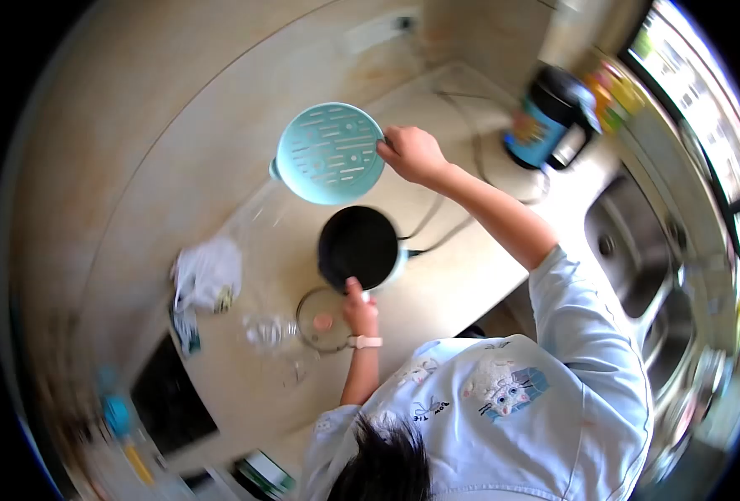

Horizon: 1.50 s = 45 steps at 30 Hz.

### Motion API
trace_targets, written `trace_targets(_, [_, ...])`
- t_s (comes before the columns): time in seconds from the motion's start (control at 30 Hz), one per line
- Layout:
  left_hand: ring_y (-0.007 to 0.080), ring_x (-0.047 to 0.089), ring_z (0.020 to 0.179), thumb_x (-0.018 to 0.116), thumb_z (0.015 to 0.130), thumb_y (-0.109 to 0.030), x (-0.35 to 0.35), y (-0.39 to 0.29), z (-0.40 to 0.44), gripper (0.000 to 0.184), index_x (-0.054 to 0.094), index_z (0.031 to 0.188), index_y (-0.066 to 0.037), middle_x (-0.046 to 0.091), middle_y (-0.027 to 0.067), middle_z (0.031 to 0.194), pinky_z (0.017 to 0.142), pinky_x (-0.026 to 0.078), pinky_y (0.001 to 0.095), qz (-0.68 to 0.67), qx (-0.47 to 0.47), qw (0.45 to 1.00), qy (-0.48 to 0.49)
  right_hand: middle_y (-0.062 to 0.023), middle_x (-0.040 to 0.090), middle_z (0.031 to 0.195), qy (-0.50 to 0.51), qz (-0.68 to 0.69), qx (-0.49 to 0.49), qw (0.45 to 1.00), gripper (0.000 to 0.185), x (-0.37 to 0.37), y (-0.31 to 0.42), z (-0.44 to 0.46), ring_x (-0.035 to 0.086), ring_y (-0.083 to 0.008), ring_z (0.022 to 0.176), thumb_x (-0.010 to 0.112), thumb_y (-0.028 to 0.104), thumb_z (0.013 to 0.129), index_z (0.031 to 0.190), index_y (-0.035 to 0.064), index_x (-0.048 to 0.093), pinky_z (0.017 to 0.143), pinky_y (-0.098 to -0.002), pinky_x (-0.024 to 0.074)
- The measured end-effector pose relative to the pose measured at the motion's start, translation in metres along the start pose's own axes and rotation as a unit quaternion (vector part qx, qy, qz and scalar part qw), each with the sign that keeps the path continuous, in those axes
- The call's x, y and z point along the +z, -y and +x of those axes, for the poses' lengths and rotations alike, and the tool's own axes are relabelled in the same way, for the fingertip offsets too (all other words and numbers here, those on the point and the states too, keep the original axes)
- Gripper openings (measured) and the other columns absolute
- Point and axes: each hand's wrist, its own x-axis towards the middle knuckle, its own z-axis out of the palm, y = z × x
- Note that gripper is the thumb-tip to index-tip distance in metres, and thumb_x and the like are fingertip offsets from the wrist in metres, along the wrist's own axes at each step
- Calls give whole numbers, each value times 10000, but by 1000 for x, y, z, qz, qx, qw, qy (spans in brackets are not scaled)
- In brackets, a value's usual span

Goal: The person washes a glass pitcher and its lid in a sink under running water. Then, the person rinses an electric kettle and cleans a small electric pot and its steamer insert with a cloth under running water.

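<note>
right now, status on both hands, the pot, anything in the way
Right hand holding teal slotted tray. Left hand gripping dark-lined pot, near side. Close by: glass lid beside left hand, cord right of pot.

1. Kettle [539, 125]: 2 o'clock on the counter, black and blue with a printed patch, its black handle toward 4 o'clock.
2. Yellow bottles [619, 98]: 2 o'clock, just beyond the kettle, blurred.
3. Window [694, 83]: 2 o'clock, at the view's edge.
4. Sink [625, 242]: 3 o'clock, steel, with a second basin [669, 334] beside it toward 4.
5. White bag [210, 271]: 9 o'clock, crumpled.
6. Black panel [172, 394]: 8 o'clock.
7. Turquoise item [116, 414]: 8 o'clock, beyond the panel, too blurred to identify.
8. Green-and-white box [263, 474]: 7 o'clock.
9. Wall socket [374, 32]: 12 o'clock.
</note>
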Motion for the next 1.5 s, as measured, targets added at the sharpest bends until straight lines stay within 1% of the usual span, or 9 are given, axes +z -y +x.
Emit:
trace_targets(0.1, [262,488,398,351,827,-546,-5,-38,-7,652,549,543,7,466,87,391,447,377,396,257,49,965,35,-162,563,714,-135,-45,52,989,265,-107,-67,-79,531,-351,692,471,289,765,711,35,521,615,-436,419])
trace_targets(0.17, [388,525,766,374,807,-553,4,-53,-17,725,516,814,158,536,279,833,695,415,411,454,227,847,-159,-167,545,678,-181,-29,115,976,269,-163,-107,-148,521,-356,674,463,285,771,691,31,505,600,-441,406])
trace_targets(0.4, [421,458,991,568,721,-350,104,-49,-68,840,149,1238,162,329,354,1138,851,397,428,517,392,713,-266,-174,563,687,-208,-103,374,898,269,-285,-238,-401,541,-346,689,460,277,745,699,29,556,602,-426,419])
trace_targets(0.47, [431,503,906,494,700,-102,122,-74,-100,665,184,1272,33,331,360,1078,801,447,435,444,146,866,-177,-188,554,688,-237,-142,368,888,269,-318,-289,-460,536,-350,684,463,271,733,695,18,545,592,-422,414])
trace_targets(0.67, [433,468,893,525,683,-67,102,-13,-10,400,441,1061,31,417,329,1004,792,402,446,484,242,803,-250,-193,559,700,-270,-47,445,853,297,-356,-361,-557,537,-331,650,471,277,734,768,-4,561,575,-387,403])
trace_targets(0.8, [390,420,1014,617,685,-431,84,-11,10,567,523,1101,-57,501,251,1056,882,342,426,412,228,873,-125,-118,557,666,-294,49,435,850,281,-354,-398,-563,505,-169,619,501,240,769,826,-26,570,603,-304,401])
trace_targets(0.93, [336,266,1174,607,672,-501,79,-41,-46,375,631,947,-247,360,111,1279,942,206,492,567,273,747,-215,2,525,675,-292,113,417,853,245,-339,-424,-563,434,-71,622,511,206,818,859,-27,574,572,-230,366])
trace_targets(1.4, [226,522,832,699,650,-126,70,-61,-70,185,549,677,-20,546,87,962,743,408,310,233,499,819,-161,63,409,562,-185,234,380,876,239,-264,-387,-451,331,-30,513,515,225,830,763,0,562,445,-215,252])
trace_targets(1.5, [156,517,786,678,702,-207,83,-19,-73,234,553,738,-13,548,66,920,695,400,278,-15,251,938,-238,46,395,525,-111,190,370,902,303,-225,-349,-392,332,-51,477,509,265,835,638,35,498,428,-232,262])
